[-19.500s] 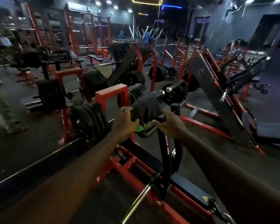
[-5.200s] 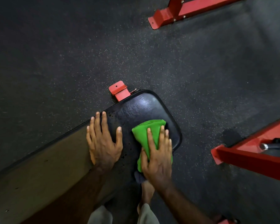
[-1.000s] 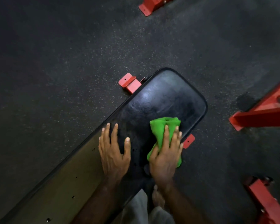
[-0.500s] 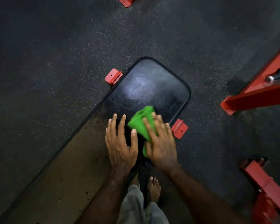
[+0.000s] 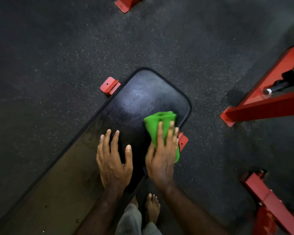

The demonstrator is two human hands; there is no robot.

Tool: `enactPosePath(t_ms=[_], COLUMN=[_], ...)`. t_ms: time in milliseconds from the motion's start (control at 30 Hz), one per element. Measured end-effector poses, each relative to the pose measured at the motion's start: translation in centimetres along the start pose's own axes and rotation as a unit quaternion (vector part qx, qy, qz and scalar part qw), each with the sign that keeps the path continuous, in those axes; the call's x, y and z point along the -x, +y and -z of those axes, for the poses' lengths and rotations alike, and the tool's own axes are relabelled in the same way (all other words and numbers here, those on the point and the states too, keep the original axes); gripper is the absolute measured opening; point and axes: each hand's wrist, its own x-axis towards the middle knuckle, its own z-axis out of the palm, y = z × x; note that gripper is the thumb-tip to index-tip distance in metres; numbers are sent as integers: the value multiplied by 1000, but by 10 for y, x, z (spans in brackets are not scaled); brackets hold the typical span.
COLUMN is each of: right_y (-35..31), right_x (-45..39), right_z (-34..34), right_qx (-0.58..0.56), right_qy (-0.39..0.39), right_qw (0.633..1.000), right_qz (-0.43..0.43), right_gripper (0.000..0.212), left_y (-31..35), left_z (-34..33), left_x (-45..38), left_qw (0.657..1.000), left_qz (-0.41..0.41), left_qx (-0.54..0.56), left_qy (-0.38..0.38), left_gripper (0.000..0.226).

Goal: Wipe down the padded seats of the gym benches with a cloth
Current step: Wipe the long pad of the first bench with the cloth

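A long black padded bench seat (image 5: pixel 136 99) runs diagonally from the lower left to its rounded end at centre. My right hand (image 5: pixel 161 155) presses a bunched green cloth (image 5: pixel 157 124) flat against the pad near its right edge, fingers spread over the cloth. My left hand (image 5: pixel 113 160) lies flat on the pad just left of it, fingers apart and holding nothing. The lower left stretch of the seat looks dull and brownish, while the end near the cloth shines.
Red bench feet (image 5: pixel 109 85) stick out from under the pad on both sides. Red machine frames stand at the right (image 5: pixel 265 102) and lower right (image 5: pixel 268 200), another red foot at the top (image 5: pixel 124 4). My bare feet (image 5: pixel 152 209) stand on the dark speckled rubber floor.
My right hand has slid the green cloth rightwards across the pad, from beside my left hand to the seat's right edge. My left hand stays planted on the pad.
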Motion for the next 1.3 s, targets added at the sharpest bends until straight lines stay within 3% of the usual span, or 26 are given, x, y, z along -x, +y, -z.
enactPosePath(t_ms=[67,133,200,233,333,367,500,567,667,767,933,1100,1300], right_y=[23,40,29,20,26,33,28,12,-5,-6,-19,-12,-33], right_x=[-11,-36,-53,-54,-48,-56,-119,-146,-150,-148,-154,-148,-130], right_z=[10,9,4,3,10,13,18,16,10,10,5,6,-5], right_qx=[16,-38,-104,-95,-31,-34,-75,-16,96,124,111,129,113], right_qy=[-18,45,98,96,45,43,136,145,69,-30,29,-16,3], right_qw=[997,997,966,968,998,998,972,974,993,980,993,985,992], right_qz=[76,-57,-217,-213,-38,-25,-178,-176,-11,151,28,110,52], right_gripper=[76,73,68,68,69,69,62,63,68,72,70,72,73], left_y=[1,3,4,4,2,1,6,6,6,8,10,4,4], left_z=[1,2,3,3,5,4,3,2,2,4,6,6,5], left_x=[0,-1,1,1,0,0,1,0,1,-2,-8,-8,-7], left_qw=[1000,1000,999,999,999,999,998,997,997,998,997,997,998], left_qz=[7,18,24,24,22,25,34,38,41,48,63,61,56], left_qx=[0,-2,1,3,-3,-9,-34,-49,-48,-28,-3,-9,-11], left_qy=[-7,-19,-27,-27,-32,-37,-42,-45,-49,-40,-45,-53,-33], left_gripper=[57,58,58,58,58,59,61,62,61,58,55,56,56])
